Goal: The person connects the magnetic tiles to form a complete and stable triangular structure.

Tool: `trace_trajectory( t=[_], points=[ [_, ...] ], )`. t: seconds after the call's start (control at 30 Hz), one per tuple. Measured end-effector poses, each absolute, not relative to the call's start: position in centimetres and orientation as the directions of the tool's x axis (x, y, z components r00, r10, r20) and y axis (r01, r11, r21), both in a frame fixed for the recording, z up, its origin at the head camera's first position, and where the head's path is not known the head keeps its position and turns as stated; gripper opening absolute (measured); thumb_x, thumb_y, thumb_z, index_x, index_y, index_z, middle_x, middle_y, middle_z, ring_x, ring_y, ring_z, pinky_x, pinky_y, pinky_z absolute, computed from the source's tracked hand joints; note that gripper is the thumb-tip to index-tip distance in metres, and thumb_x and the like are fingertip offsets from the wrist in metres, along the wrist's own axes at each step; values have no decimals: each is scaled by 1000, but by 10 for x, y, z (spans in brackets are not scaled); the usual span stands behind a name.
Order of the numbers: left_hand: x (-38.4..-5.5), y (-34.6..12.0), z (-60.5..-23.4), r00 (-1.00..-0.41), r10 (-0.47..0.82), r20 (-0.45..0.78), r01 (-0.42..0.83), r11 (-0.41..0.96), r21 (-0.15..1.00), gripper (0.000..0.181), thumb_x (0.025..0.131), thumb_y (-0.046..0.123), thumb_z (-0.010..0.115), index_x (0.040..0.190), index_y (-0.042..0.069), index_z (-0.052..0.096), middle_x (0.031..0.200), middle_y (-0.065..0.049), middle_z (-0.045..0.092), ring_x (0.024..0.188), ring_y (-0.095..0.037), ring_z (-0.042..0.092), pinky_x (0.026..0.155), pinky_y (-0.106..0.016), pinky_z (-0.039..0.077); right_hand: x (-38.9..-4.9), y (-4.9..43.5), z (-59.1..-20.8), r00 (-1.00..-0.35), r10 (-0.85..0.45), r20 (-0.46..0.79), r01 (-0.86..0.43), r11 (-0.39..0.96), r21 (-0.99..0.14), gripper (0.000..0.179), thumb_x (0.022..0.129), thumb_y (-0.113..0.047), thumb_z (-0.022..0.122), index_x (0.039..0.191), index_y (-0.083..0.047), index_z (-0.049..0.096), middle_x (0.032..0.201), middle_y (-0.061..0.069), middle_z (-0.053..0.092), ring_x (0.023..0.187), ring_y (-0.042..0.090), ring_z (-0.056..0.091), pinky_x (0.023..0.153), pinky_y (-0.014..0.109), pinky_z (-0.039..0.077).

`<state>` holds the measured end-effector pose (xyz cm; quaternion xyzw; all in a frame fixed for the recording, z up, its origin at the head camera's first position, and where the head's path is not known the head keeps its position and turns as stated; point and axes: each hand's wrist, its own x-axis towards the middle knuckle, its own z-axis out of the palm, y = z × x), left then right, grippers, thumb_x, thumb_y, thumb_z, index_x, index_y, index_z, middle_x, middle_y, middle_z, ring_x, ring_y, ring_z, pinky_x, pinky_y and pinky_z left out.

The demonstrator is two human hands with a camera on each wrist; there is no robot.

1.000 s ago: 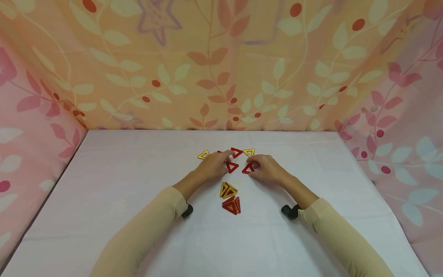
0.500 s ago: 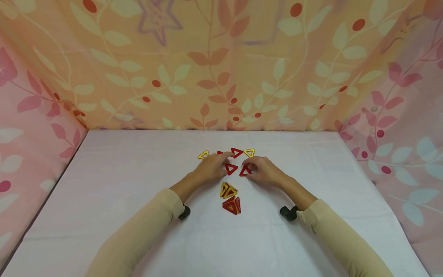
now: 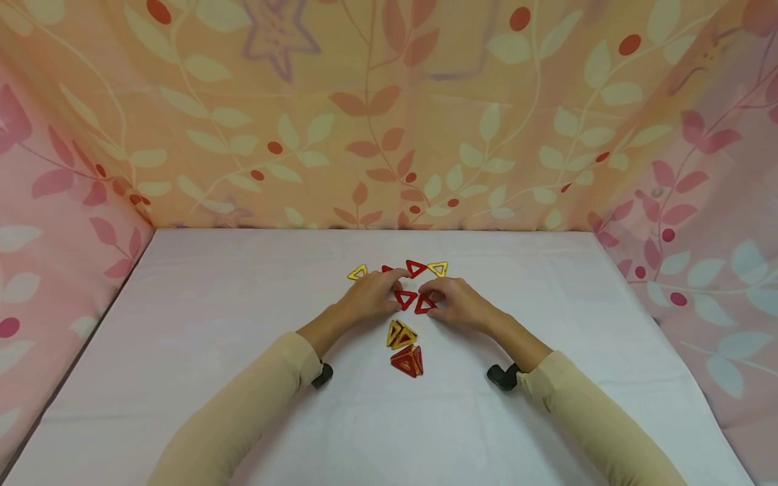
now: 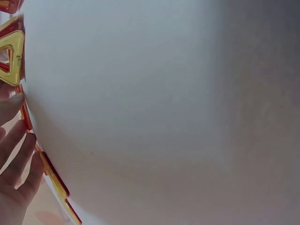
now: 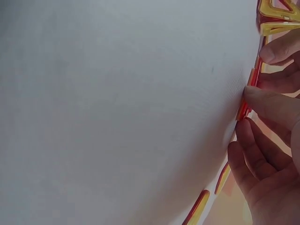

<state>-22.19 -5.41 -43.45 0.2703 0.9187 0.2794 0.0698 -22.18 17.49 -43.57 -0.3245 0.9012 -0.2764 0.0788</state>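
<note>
In the head view my left hand (image 3: 373,295) holds a red triangular tile (image 3: 411,301) flat on the table, thumb at its near side and fingers at its far side. Beside it my right hand (image 3: 460,302) pinches a second red triangular tile (image 3: 419,305); the two tiles lie almost side by side. The right wrist view shows the right thumb (image 5: 267,101) against a red tile's edge. Closer to the body stand a yellow pyramid-like piece (image 3: 404,335) and a red one (image 3: 404,362), both built of triangles.
Behind the hands lie a yellow triangle (image 3: 353,275), a red triangle (image 3: 387,268) partly hidden by the left hand, another red triangle (image 3: 415,263) and a yellow triangle (image 3: 437,264). A white cloth covers the table (image 3: 213,304); patterned curtains (image 3: 389,135) enclose it.
My right hand has slid left and slightly nearer with its red tile, narrowing the gap. The left tile has turned and shifted a little nearer. The other pieces stay put.
</note>
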Motion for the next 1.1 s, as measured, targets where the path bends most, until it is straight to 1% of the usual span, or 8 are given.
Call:
trace_trajectory(
  t=[0.2,0.4,0.6,0.77,1.1],
  points=[
    [-219,-51,-434,-843,538,19,445,677,587,56,86,8,77,137,10,55,100,-4,70,94,-19,63,91,-36,51,-221,172,-437,-784,-619,39,-536,645,-544,38,83,-5,80,119,-1,68,112,7,70,97,19,64,89,37,54],
    [-221,-50,-435,-843,538,19,444,674,590,56,87,7,76,138,10,54,100,-4,71,94,-18,64,92,-35,51,-221,172,-437,-790,-613,34,-530,654,-540,38,83,-6,80,119,-1,68,111,7,71,97,18,65,88,36,54],
    [-223,-49,-434,-839,544,4,439,672,596,55,88,6,74,139,10,54,101,-5,71,94,-18,63,91,-35,51,-221,175,-435,-805,-593,28,-507,662,-551,39,84,-6,79,121,0,67,113,9,70,98,20,67,89,38,55],
    [-224,-45,-434,-833,554,-12,438,671,598,54,90,5,72,140,10,52,102,-5,71,94,-18,63,91,-34,52,-221,179,-437,-820,-571,30,-490,676,-551,36,84,-7,79,118,0,68,110,9,71,96,19,67,88,38,55],
    [-224,-42,-434,-840,543,0,435,673,599,52,89,3,71,138,9,54,101,-5,71,93,-17,64,91,-32,52,-219,180,-437,-821,-569,45,-502,683,-531,38,85,-7,78,120,-1,67,108,8,71,93,19,66,88,38,55]
  ],
)
